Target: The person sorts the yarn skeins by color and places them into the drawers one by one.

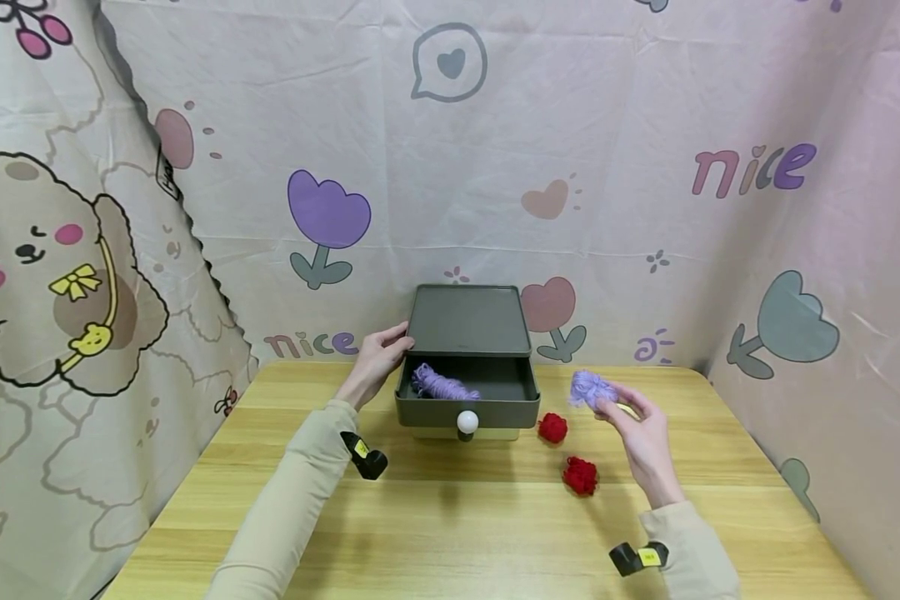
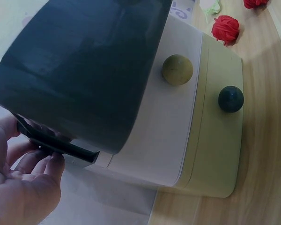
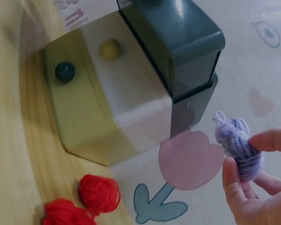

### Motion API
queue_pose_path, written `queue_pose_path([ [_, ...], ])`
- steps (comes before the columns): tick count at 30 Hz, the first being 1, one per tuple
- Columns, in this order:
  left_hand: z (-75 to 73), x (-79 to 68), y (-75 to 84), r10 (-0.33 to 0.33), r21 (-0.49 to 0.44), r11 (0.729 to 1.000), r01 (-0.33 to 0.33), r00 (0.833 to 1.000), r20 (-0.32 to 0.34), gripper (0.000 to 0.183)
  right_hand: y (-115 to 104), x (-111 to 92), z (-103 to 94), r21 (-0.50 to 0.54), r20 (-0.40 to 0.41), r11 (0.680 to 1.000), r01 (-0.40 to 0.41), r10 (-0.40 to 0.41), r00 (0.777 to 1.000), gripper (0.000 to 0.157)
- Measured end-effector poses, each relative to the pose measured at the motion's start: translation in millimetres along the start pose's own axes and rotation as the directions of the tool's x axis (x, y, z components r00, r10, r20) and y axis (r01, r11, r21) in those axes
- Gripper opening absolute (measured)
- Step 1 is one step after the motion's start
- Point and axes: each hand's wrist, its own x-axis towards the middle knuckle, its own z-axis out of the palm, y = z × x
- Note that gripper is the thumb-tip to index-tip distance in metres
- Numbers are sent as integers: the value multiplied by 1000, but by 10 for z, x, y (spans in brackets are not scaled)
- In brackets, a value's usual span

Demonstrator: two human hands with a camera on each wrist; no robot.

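Observation:
A small tiered drawer box stands on the table, its dark grey top drawer point(image 1: 506, 412) pulled out under a flat grey lid point(image 1: 468, 321). A purple yarn skein point(image 1: 441, 385) lies inside at the drawer's left. My left hand point(image 1: 378, 358) grips the dark edge of the top tier at its left side; in the left wrist view its fingers point(image 2: 35, 164) curl about a dark bar there. To the right of the drawer, raised above the table, my right hand point(image 1: 641, 433) pinches a lilac yarn bundle point(image 1: 591, 389) between thumb and fingers, clear in the right wrist view too point(image 3: 241, 147).
Two red yarn balls point(image 1: 552, 427) point(image 1: 581, 476) lie on the wooden table point(image 1: 450, 533) to the right of the box. Something yellow-green point(image 1: 628, 410) shows partly behind my right hand. Below the top drawer sit a white tier point(image 2: 154, 126) and a yellow-green tier point(image 2: 215, 150), each with a round knob.

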Motion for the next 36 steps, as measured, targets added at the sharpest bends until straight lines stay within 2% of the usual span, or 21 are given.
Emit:
queue_pose_path([
  [8,2,6,-7,10,-6,1000,-10,1000,-1,56,-171,-22,170,2,-5,999,40,-40,999,25],
  [14,10,-2,3,-1,-22,1000,1,1000,-17,55,-277,-23,335,-45,-19,997,60,-61,998,28],
  [21,4,-11,8,2,-6,1000,-2,1000,-2,56,-328,-5,517,-96,-45,992,77,-81,996,28],
  [29,7,-10,7,6,-13,1000,-5,1000,2,56,-320,-6,753,-189,21,969,156,-155,988,30],
  [36,10,-28,20,4,-25,1000,-4,1000,15,57,-278,-16,913,-278,71,940,197,-184,980,29],
])
